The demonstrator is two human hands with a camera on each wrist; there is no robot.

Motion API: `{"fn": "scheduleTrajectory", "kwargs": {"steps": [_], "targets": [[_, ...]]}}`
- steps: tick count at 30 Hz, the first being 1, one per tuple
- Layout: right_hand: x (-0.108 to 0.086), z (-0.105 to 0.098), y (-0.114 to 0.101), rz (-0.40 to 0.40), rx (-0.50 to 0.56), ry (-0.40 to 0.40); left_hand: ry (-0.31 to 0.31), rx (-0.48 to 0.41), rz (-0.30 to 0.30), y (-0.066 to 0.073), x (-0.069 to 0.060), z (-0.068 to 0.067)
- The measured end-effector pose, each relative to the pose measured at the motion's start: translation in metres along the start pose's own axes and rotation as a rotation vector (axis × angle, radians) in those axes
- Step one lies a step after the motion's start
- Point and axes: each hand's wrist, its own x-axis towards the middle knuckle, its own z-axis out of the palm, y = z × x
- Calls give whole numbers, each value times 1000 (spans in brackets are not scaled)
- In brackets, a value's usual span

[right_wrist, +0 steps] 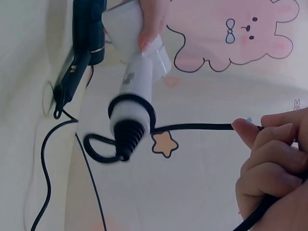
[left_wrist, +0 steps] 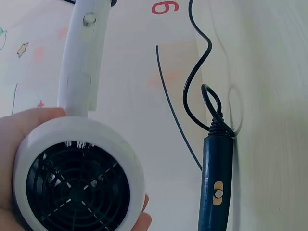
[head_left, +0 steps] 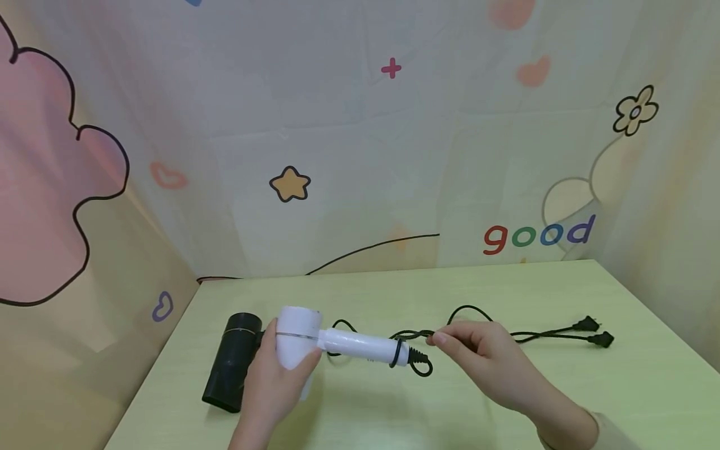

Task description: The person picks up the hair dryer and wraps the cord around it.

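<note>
A white hair dryer point(head_left: 360, 345) is held up over the table, its handle pointing right. My left hand point(head_left: 275, 387) grips it round the head; the left wrist view shows the dark round grille point(left_wrist: 77, 187). Its black cord point(right_wrist: 192, 126) is looped round the end of the handle. My right hand point(head_left: 495, 362) pinches that cord between thumb and forefinger, a short way off the handle, and the stretch between looks taut. On the table, left of my left hand, lies a black hair dryer point(head_left: 230, 369); its handle is mostly hidden in the head view.
Two black plugs point(head_left: 602, 339) lie at the right on the pale green table point(head_left: 382, 419), their cords crossing behind my right hand. Behind the table's back edge hangs a printed curtain point(head_left: 349, 125), with more cloth at both sides.
</note>
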Motion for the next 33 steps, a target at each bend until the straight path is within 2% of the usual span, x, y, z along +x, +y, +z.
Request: {"fn": "scheduleTrajectory", "kwargs": {"steps": [9, 16, 22, 28, 33], "targets": [[-10, 18, 1, -89, 21, -83, 87, 13, -7, 2, 0, 4], [-15, 32, 5, -168, 6, -135, 107, -2, -28, 4, -2, 8], [-15, 41, 8, -91, 75, -253, 122, -38, -49, 8, -2, 7], [-17, 52, 18, -169, 106, -262, 153, -60, -55, 9, -1, 6], [-17, 60, 25, -139, 144, -322, 166, -98, -54, 11, 0, 4]]}}
